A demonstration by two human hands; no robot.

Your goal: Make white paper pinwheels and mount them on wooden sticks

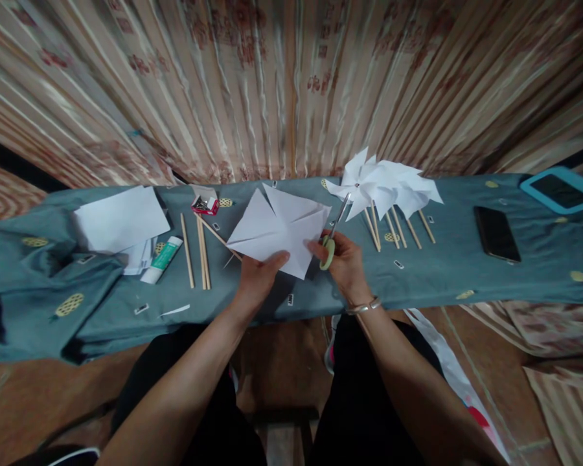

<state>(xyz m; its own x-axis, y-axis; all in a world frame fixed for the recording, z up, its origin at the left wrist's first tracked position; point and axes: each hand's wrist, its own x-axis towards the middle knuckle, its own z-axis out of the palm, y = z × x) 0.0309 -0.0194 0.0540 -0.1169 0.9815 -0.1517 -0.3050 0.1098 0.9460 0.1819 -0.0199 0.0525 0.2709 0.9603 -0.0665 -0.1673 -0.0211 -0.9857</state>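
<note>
A white paper square (284,230) with slits cut in from its corners is held above the table. My left hand (258,279) pinches its lower edge, thumb on top and fingers hidden underneath. My right hand (344,265) is closed round the green-handled scissors (327,252), whose blades point up and away from me. The right thumb and fingertips also touch the paper's right edge. Beyond the scissors lie several white paper pinwheels (369,184) on wooden sticks, overlapping one another.
Left of the paper are loose wooden sticks (203,252), a small red-and-white box of pins (205,202), a glue tube (162,260) and a paper stack (121,220). To the right lie a black phone (496,234) and a blue-framed tablet (563,190). A green cloth (442,278) covers the table.
</note>
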